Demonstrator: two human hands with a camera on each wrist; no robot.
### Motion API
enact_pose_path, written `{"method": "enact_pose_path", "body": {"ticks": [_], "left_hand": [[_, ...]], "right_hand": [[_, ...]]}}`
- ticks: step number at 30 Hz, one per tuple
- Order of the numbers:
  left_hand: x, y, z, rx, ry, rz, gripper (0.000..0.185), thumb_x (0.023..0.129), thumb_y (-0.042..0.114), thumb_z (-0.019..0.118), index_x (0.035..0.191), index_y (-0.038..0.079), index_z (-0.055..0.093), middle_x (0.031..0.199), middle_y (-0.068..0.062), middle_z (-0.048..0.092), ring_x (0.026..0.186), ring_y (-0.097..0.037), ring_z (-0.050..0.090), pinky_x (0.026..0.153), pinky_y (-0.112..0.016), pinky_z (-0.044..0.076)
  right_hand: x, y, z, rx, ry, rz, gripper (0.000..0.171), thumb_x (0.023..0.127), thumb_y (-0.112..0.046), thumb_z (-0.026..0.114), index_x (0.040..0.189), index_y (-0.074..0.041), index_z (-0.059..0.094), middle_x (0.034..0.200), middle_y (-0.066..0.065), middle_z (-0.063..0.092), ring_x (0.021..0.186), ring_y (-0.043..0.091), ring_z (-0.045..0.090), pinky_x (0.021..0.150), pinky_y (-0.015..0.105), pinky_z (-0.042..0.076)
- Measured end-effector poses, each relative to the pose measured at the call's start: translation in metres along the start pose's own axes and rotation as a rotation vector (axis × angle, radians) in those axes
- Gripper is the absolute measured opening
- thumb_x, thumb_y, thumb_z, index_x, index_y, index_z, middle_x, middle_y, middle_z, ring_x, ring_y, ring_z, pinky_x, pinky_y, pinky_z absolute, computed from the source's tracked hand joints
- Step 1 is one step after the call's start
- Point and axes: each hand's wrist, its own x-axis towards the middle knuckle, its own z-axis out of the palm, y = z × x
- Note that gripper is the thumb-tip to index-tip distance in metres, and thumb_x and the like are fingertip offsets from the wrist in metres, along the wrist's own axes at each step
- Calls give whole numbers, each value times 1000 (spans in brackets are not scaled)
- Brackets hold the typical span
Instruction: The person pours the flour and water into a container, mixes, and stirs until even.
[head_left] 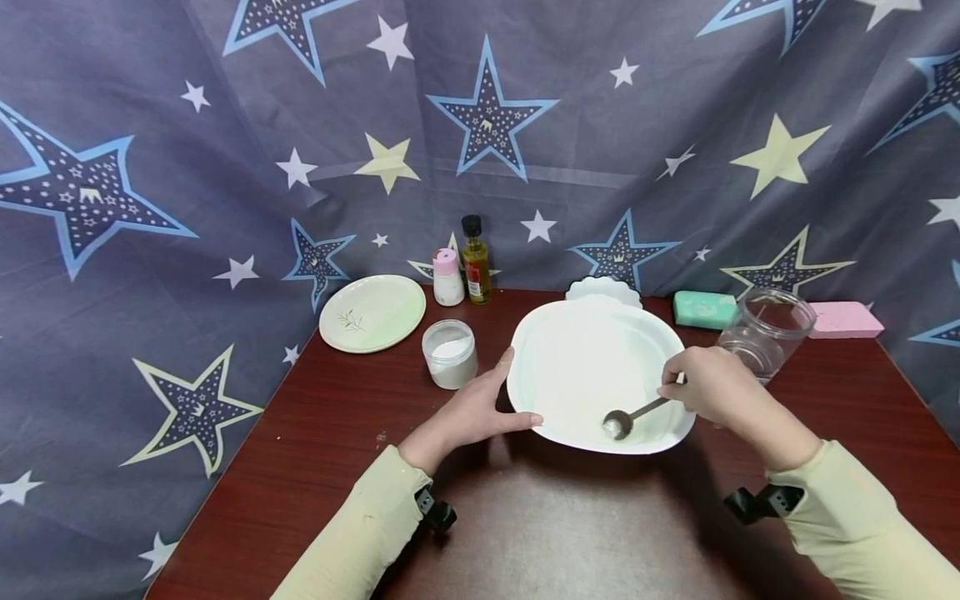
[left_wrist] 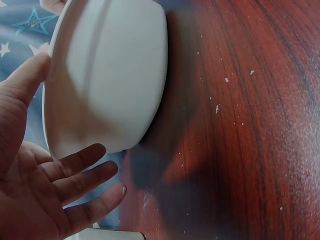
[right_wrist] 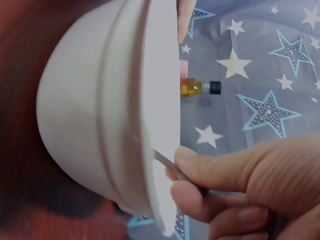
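Two hands: left hand (head_left: 480, 410) flat against one white bowl (head_left: 577, 350), right hand (head_left: 712, 385) grip pinching one spoon (head_left: 630, 415).

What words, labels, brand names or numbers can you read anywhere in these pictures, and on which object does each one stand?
No text can be read in any view.
Oil bottle: red and yellow label, print too small and blurred to read.
Pink-capped shaker: no legible marking.
Green sponge: faint pale mark, unreadable.
Green plate: a leaf sprig drawing, no words.
White bowl, spoon, powder jar: no lettering shows.
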Motion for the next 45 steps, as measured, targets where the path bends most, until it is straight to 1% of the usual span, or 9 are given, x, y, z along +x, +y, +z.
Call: {"method": "enact_pose_path", "body": {"ticks": [3,6,12,16,22,26,32,39,45], "left_hand": [[0,0,0,0,0,4,112,78,59,73,158,16,8,159,-6,24,141,-19,31,110,-38,32],[1,0,0,2,1,6,112,78,59,73,158,16,8,159,-5,23,141,-19,31,110,-38,32],[0,1,0,10,7,4,112,78,60,73,158,16,8,159,-6,25,140,-19,32,109,-38,33],[0,1,0,12,9,8,112,78,59,73,158,16,8,159,-6,24,140,-19,32,109,-38,33],[0,-1,1,8,15,9,111,78,59,74,158,16,9,159,-6,25,140,-20,33,109,-39,33],[0,-2,1,12,15,15,111,78,59,73,158,16,9,159,-5,25,140,-19,33,109,-38,33],[0,-2,0,4,9,12,111,78,59,73,158,16,9,159,-4,24,140,-18,32,109,-37,33],[0,1,-1,0,2,-2,112,78,59,73,158,17,8,159,-4,24,140,-18,32,109,-38,33],[0,1,0,-1,4,-3,112,78,59,74,158,17,9,159,-4,23,140,-19,32,109,-38,33]], "right_hand": [[2,-6,7,47,-21,0,12,85,-17,75,74,-16,70,54,-7,56,50,10,52,53,31,42],[6,-13,15,47,16,-27,15,85,-18,76,71,-16,69,53,-10,55,51,8,52,57,33,42],[20,-27,35,53,107,-35,18,86,-19,74,69,-16,67,52,-10,55,50,8,52,56,34,42],[30,-35,48,60,182,-34,16,85,-16,75,70,-14,68,55,-8,57,52,12,53,54,34,42],[41,-44,58,63,254,18,16,85,-15,75,71,-12,68,63,-1,64,59,24,58,54,39,44],[44,-43,57,40,282,65,18,86,-15,74,70,-12,67,64,2,64,59,28,59,52,41,44],[39,-28,49,8,303,96,17,85,-15,73,70,-13,67,65,4,65,60,32,59,50,44,42],[23,-14,32,-6,248,103,10,83,-14,75,75,-11,71,66,3,65,61,31,59,51,42,42],[8,-8,23,22,206,84,12,81,-15,77,71,-13,71,62,-1,63,58,25,56,50,38,40]]}}
